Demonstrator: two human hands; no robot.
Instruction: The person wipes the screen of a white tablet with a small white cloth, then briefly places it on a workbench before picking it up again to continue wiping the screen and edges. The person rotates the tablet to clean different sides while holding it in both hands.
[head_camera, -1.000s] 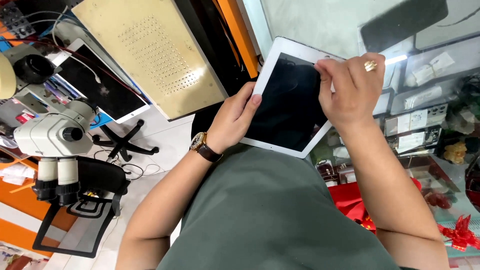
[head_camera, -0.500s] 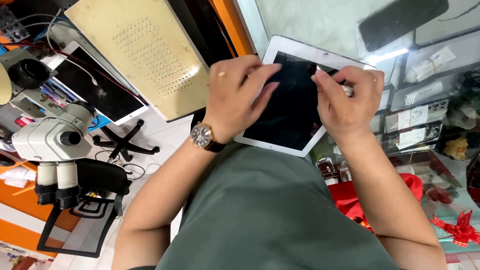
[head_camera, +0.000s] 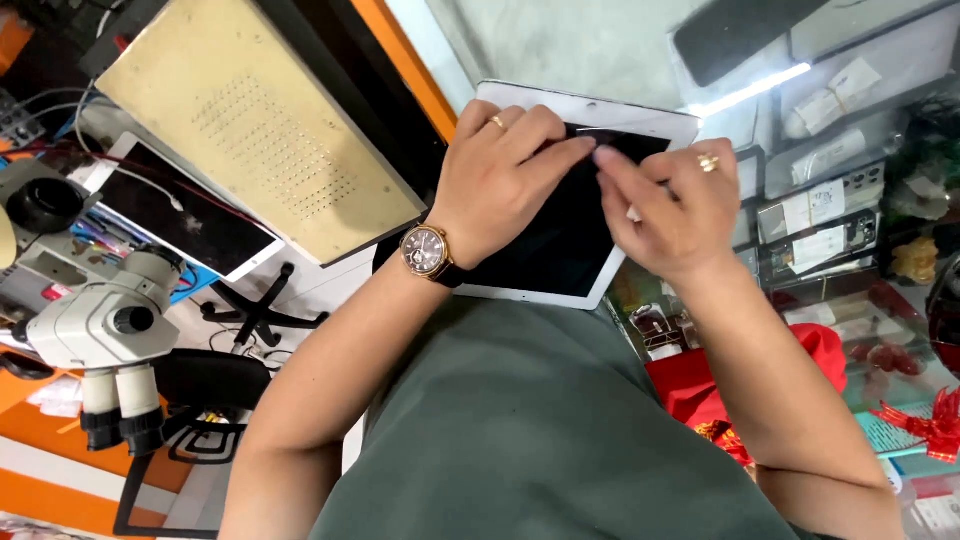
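A white tablet (head_camera: 545, 255) with a dark screen lies tilted in front of my chest, over a glass counter. My left hand (head_camera: 500, 175), with a gold wristwatch (head_camera: 428, 252) and a ring, lies across the screen, its fingers reaching the top edge. My right hand (head_camera: 668, 205), also ringed, meets it there. Fingertips of both hands pinch together at a thin dark strip near the tablet's upper edge. Whether that strip is a film or the glass itself is unclear. My hands hide much of the upper screen.
A beige perforated plate machine (head_camera: 260, 140) sits at upper left beside a second white tablet (head_camera: 170, 215). A white microscope (head_camera: 110, 330) stands at left. The glass display counter (head_camera: 600, 40) holds a dark phone (head_camera: 745, 35), with boxes and red items (head_camera: 830, 350) inside.
My left hand left the tablet's left edge and moved onto the screen, sliding up to the top edge. My right hand shifted from the upper right corner toward the middle to meet it.
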